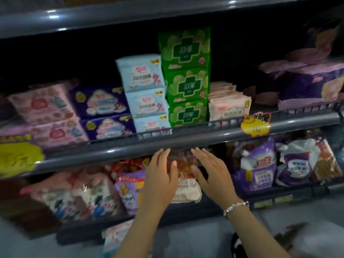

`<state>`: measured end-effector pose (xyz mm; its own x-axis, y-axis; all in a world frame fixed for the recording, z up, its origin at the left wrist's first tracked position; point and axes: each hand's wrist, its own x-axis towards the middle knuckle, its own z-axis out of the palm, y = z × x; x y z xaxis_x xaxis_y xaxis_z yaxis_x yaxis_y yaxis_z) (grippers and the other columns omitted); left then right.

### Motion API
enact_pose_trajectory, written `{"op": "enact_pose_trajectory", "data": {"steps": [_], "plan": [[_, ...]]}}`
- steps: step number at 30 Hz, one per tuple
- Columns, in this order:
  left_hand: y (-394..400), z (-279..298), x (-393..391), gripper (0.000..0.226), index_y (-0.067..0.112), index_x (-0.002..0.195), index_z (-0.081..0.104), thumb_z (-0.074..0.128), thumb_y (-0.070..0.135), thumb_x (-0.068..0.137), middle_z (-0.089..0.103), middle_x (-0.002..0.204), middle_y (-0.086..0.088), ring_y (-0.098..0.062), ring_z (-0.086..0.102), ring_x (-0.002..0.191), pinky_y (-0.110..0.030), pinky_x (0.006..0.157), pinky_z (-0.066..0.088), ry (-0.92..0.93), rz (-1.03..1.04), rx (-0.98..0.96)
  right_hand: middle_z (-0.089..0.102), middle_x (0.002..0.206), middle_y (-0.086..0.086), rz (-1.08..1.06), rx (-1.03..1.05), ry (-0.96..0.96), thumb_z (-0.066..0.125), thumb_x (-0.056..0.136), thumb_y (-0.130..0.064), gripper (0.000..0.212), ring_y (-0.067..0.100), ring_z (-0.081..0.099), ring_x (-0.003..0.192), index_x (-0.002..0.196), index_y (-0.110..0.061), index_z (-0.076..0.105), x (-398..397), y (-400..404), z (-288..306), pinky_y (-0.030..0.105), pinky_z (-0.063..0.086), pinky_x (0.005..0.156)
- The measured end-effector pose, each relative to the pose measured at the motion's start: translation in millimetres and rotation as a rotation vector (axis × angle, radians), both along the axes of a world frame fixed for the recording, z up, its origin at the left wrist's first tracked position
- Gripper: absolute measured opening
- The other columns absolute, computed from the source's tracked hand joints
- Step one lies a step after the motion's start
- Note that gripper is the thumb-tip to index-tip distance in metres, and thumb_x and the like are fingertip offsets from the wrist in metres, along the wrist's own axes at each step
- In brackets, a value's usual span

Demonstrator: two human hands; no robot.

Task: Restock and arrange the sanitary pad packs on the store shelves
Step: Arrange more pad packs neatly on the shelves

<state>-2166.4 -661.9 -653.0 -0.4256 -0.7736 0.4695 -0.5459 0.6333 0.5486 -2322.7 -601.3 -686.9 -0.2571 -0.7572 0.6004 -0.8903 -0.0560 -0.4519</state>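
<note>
Both my hands reach in under the middle shelf rail toward a white and orange pad pack (186, 187) on the lower shelf. My left hand (161, 175) has straight fingers lying along the pack's left side. My right hand (210, 172), with a silver bracelet on its wrist, is spread flat just right of the pack, and whether it touches is unclear. Above, the middle shelf holds stacked green packs (186, 79), light blue packs (145, 94), dark blue packs (104, 112), pink packs (44, 116) and upright pale pink packs (229, 107).
The grey shelf rail (130, 148) runs just above my fingertips. A yellow price tag (256, 125) hangs on it to the right and a larger yellow sign (16, 159) on the left. Purple and white bags (256, 164) fill the lower shelf's right side, with mixed packs (78, 194) on its left.
</note>
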Motion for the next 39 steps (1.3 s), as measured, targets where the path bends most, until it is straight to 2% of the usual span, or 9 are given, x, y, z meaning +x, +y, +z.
{"op": "enact_pose_trajectory", "data": {"steps": [4, 7, 12, 18, 25, 29, 33, 36, 39], "plan": [[18, -44, 68, 0.036, 0.004, 0.128, 0.053, 0.043, 0.022, 0.098, 0.054, 0.128, -0.011, -0.027, 0.051, 0.116, -0.032, 0.094, 0.041, 0.053, 0.099, 0.116, 0.064, 0.126, -0.001, 0.119, 0.050, -0.097, 0.050, 0.089, -0.041, 0.046, 0.017, 0.059, 0.116, 0.127, -0.018, 0.060, 70, 14, -45, 0.033, 0.050, 0.094], [30, -79, 114, 0.033, 0.008, 0.126, 0.057, 0.045, 0.020, 0.097, 0.055, 0.119, -0.007, -0.023, 0.055, 0.103, -0.020, 0.084, 0.035, 0.097, 0.206, 0.218, 0.068, 0.117, -0.001, 0.175, 0.124, -0.178, 0.052, 0.086, -0.044, 0.047, 0.014, 0.059, 0.107, 0.122, -0.017, 0.064, 113, 20, -72, 0.029, 0.051, 0.088], [45, -137, 181, 0.032, 0.011, 0.129, 0.054, 0.045, 0.020, 0.100, 0.052, 0.129, -0.006, -0.020, 0.050, 0.116, -0.025, 0.091, 0.039, 0.091, 0.351, 0.440, 0.067, 0.120, 0.000, 0.239, 0.394, -0.241, 0.047, 0.081, -0.055, 0.058, 0.022, 0.062, 0.109, 0.127, -0.023, 0.062, 167, 34, -121, 0.033, 0.049, 0.090], [55, -187, 231, 0.036, 0.011, 0.134, 0.050, 0.044, 0.023, 0.100, 0.047, 0.137, -0.009, -0.023, 0.049, 0.121, -0.023, 0.091, 0.033, 0.035, 0.450, 0.655, 0.060, 0.128, 0.002, 0.285, 0.713, -0.306, 0.065, 0.088, -0.039, 0.050, 0.020, 0.053, 0.118, 0.135, -0.026, 0.053, 210, 49, -167, 0.019, 0.036, 0.094], [65, -237, 255, 0.049, 0.016, 0.138, 0.045, 0.050, 0.037, 0.095, 0.040, 0.139, -0.016, -0.034, 0.050, 0.120, -0.041, 0.103, 0.043, -0.098, 0.514, 1.018, 0.067, 0.118, 0.000, 0.323, 1.018, -0.408, 0.057, 0.077, -0.063, 0.059, 0.016, 0.063, 0.103, 0.131, -0.040, 0.050, 233, 53, -217, 0.030, 0.050, 0.088], [66, -257, 265, 0.051, 0.013, 0.139, 0.035, 0.053, 0.029, 0.095, 0.045, 0.137, -0.011, -0.031, 0.046, 0.122, -0.040, 0.104, 0.041, -0.165, 0.452, 1.158, 0.065, 0.120, 0.002, 0.333, 1.136, -0.359, 0.059, 0.090, -0.046, 0.058, 0.014, 0.062, 0.102, 0.142, -0.034, 0.038, 243, 52, -218, 0.016, 0.039, 0.066], [68, -267, 273, 0.059, 0.012, 0.140, 0.031, 0.060, 0.022, 0.090, 0.054, 0.131, -0.013, -0.029, 0.057, 0.113, -0.040, 0.096, 0.049, -0.028, 0.529, 1.270, 0.060, 0.119, 0.002, 0.367, 1.163, -0.499, 0.058, 0.095, -0.031, 0.063, -0.007, 0.048, 0.072, 0.149, -0.025, 0.027, 247, 48, -214, -0.001, 0.033, 0.051], [64, -266, 275, 0.039, 0.009, 0.121, 0.045, 0.063, 0.020, 0.088, 0.062, 0.120, -0.012, -0.027, 0.060, 0.105, -0.037, 0.093, 0.050, -0.051, 0.534, 1.250, 0.057, 0.134, 0.007, 0.359, 1.183, -0.679, 0.060, 0.094, -0.021, 0.060, 0.011, 0.059, 0.106, 0.147, -0.016, 0.031, 248, 46, -212, -0.002, 0.033, 0.049], [59, -257, 278, 0.044, 0.010, 0.122, 0.053, 0.070, 0.025, 0.085, 0.065, 0.116, -0.006, -0.023, 0.062, 0.103, -0.035, 0.091, 0.050, -0.061, 0.523, 1.229, 0.063, 0.125, 0.013, 0.309, 1.146, -0.924, 0.065, 0.089, -0.012, 0.054, 0.019, 0.062, 0.106, 0.138, -0.010, 0.043, 245, 44, -223, 0.003, 0.043, 0.056]]}}
